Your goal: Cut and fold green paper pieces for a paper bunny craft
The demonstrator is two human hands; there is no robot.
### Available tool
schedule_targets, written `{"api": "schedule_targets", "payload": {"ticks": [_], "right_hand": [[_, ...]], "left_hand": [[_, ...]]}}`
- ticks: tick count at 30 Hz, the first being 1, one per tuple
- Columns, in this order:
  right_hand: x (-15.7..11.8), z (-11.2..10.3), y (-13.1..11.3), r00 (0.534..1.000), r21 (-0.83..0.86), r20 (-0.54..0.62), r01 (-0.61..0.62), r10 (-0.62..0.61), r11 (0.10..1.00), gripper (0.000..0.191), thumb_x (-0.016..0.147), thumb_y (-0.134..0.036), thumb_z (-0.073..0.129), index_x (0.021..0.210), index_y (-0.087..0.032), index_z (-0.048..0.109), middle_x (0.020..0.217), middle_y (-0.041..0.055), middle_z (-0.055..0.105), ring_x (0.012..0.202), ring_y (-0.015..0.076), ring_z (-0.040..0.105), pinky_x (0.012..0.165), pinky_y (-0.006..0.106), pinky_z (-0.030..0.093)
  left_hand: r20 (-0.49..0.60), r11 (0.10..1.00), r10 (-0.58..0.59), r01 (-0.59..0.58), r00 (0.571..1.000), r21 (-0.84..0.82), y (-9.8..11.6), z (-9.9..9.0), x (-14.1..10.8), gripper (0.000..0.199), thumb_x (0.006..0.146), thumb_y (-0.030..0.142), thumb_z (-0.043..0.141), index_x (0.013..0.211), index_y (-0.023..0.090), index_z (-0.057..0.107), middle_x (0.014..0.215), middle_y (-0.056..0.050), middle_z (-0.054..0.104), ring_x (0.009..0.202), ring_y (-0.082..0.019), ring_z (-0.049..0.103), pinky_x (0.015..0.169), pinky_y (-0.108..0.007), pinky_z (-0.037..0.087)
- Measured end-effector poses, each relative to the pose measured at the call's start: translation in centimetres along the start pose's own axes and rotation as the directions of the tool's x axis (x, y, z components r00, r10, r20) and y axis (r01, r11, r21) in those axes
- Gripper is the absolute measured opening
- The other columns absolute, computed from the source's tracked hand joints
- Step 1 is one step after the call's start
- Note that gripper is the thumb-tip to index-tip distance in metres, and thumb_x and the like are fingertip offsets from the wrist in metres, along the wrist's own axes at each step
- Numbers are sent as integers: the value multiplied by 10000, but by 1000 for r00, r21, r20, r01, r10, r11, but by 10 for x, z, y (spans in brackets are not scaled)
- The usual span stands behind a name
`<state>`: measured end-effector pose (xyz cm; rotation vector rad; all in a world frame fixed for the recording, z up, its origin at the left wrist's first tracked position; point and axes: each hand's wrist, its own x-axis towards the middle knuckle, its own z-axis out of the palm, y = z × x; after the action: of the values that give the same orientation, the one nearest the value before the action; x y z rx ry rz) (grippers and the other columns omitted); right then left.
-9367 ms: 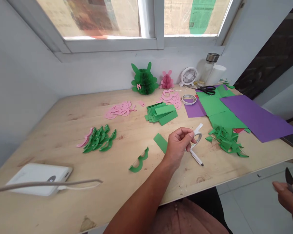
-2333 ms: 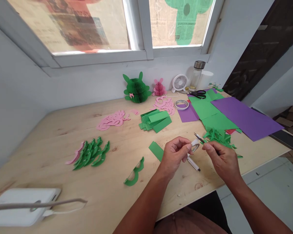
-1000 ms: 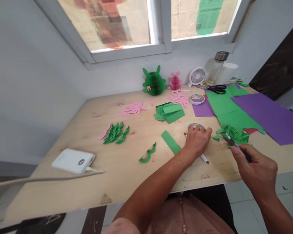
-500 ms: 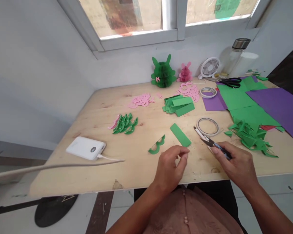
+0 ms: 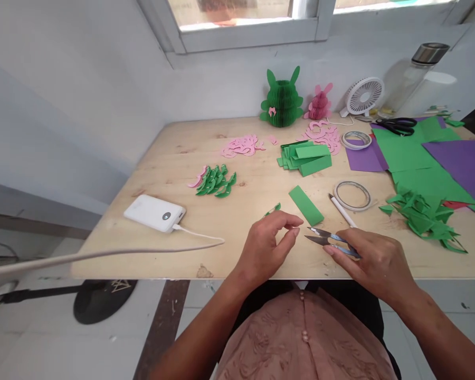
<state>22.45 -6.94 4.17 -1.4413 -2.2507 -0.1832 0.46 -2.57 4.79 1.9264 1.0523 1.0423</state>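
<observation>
My right hand (image 5: pixel 374 258) is closed around small thread snips (image 5: pixel 332 240), their two blades apart and pointing left toward my other hand. My left hand (image 5: pixel 267 245) has its thumb and forefinger nearly together; whatever lies between them is too small to make out. Just behind it, a green scalloped cutout (image 5: pixel 276 207) is partly hidden by the fingers. A green paper strip (image 5: pixel 306 206) lies beyond both hands. To its right are a white pen (image 5: pixel 342 210) and a narrow roll of tape (image 5: pixel 352 196).
Green curled cutouts (image 5: pixel 216 181) and a white power bank (image 5: pixel 154 212) with a cable lie left. Farther back are pink scraps (image 5: pixel 243 145), stacked green strips (image 5: pixel 306 157), a green honeycomb figure (image 5: pixel 283 103) and a small fan (image 5: pixel 364 96). Black scissors (image 5: pixel 398 126) and green scraps (image 5: pixel 423 214) lie right.
The snips in my right hand have moved left and turned toward my left hand, away from the pen. My left hand now partly covers the scalloped cutout. The view has shifted.
</observation>
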Motion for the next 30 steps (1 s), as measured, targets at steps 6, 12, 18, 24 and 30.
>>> {"api": "schedule_targets", "payload": {"ticks": [6, 12, 18, 24, 30], "right_hand": [[5, -2, -5, 995, -37, 30, 100, -98, 994, 289, 886, -430, 546, 782, -171, 624, 569, -4, 582, 496, 134, 527, 510, 275, 286], [7, 0, -8, 987, -54, 82, 140, -135, 989, 338, 899, -457, 517, 755, -169, 619, 637, 19, 630, 508, 126, 525, 512, 280, 265], [12, -1, -9, 983, -63, 90, 165, -159, 984, 358, 901, -468, 514, 735, -166, 610, 592, 14, 602, 508, 131, 511, 516, 281, 253], [14, 0, -9, 981, -58, 111, 167, -160, 984, 370, 902, -473, 508, 702, -174, 595, 586, 8, 596, 503, 122, 499, 521, 282, 248], [15, 2, -8, 978, -84, 111, 188, -178, 979, 375, 897, -485, 513, 697, -176, 586, 582, 3, 594, 501, 123, 495, 518, 286, 243]], "left_hand": [[113, 997, 36, -43, 993, 61, 0, -5, 1, 118, 868, 169, 524, 899, 187, 636, 931, -35, 702, 890, -170, 642, 817, -302, 485], [208, 987, 25, -58, 978, 150, 0, -8, 1, 121, 838, 125, 539, 879, 205, 621, 915, 1, 694, 886, -164, 635, 828, -313, 468], [269, 972, 42, -101, 962, 210, 0, -9, 1, 127, 834, 107, 548, 889, 203, 611, 927, -4, 676, 906, -169, 612, 816, -307, 449], [297, 945, 71, -159, 952, 285, -1, -9, 0, 128, 858, 129, 523, 911, 212, 605, 941, -8, 663, 907, -171, 596, 815, -316, 435], [314, 917, 85, -198, 946, 346, -4, -6, 1, 99, 869, 138, 517, 880, 204, 591, 921, -20, 652, 893, -179, 572, 797, -308, 406]]}}
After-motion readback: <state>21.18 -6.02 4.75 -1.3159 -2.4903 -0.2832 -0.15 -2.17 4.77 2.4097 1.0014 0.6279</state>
